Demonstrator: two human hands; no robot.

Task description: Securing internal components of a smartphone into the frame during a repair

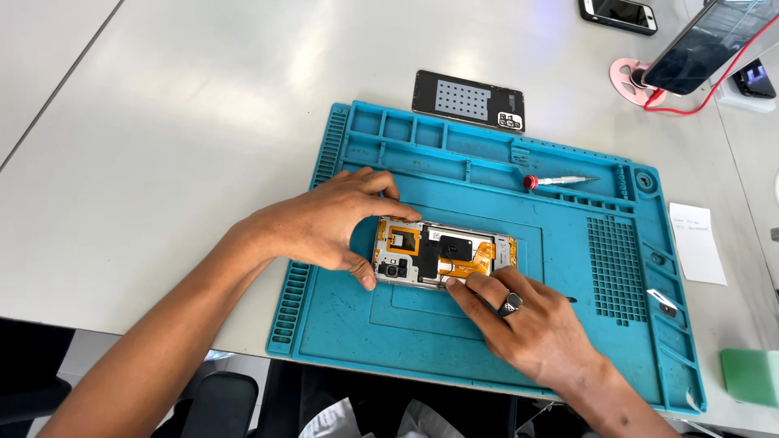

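An opened smartphone lies back-side up on the blue repair mat, showing orange flex cables, black shields and a silver frame. My left hand grips the phone's left end, thumb on the near edge and fingers on the far edge. My right hand, wearing a dark ring, rests on the mat with its fingertips pressing the phone's near edge around the middle.
A red-capped screwdriver lies in the mat's upper tray. The phone's black back cover sits beyond the mat. A white paper note lies right, a green pad at the lower right. Other phones rest far right.
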